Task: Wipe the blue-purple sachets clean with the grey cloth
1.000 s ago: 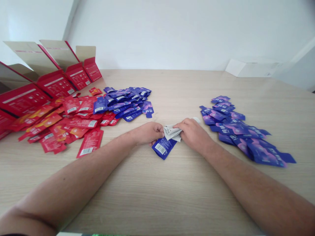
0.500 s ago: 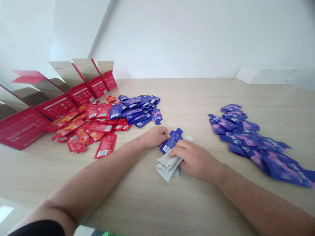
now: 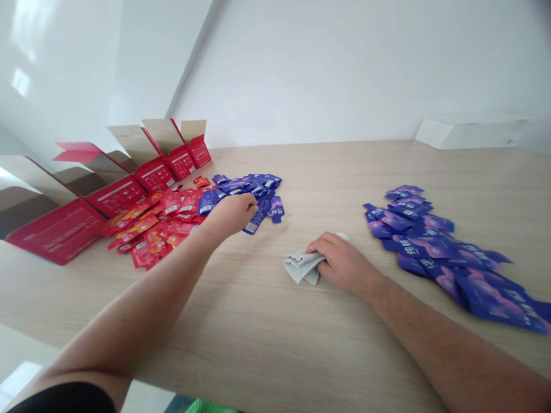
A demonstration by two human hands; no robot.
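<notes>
My left hand (image 3: 235, 212) is closed at the near edge of the left pile of blue sachets (image 3: 232, 183). A blue sachet (image 3: 257, 219) with a barcode sticks out from its fingertips, tilted, its lower end towards me. Folded in my right hand (image 3: 338, 258) is a pale grey cloth (image 3: 303, 265), just above or on the table; the fingers are wrapped round it. A loose purple-blue sachet (image 3: 276, 210) lies right of the left pile. Red and orange sachets (image 3: 150, 226) spread left of my left hand, partly hidden by the forearm.
Several open red cartons (image 3: 116, 195) stand in a slanting row at the left, flaps up. Overlapping purple-blue sachets (image 3: 434, 244) lie in a long row at the right. A white box (image 3: 471, 133) sits by the wall at the back right of the wooden table (image 3: 340, 172).
My left hand has moved left and away from me to the blue pile, taking the blue sachet from beside the cloth. My right hand keeps the cloth, slightly farther forward in view.
</notes>
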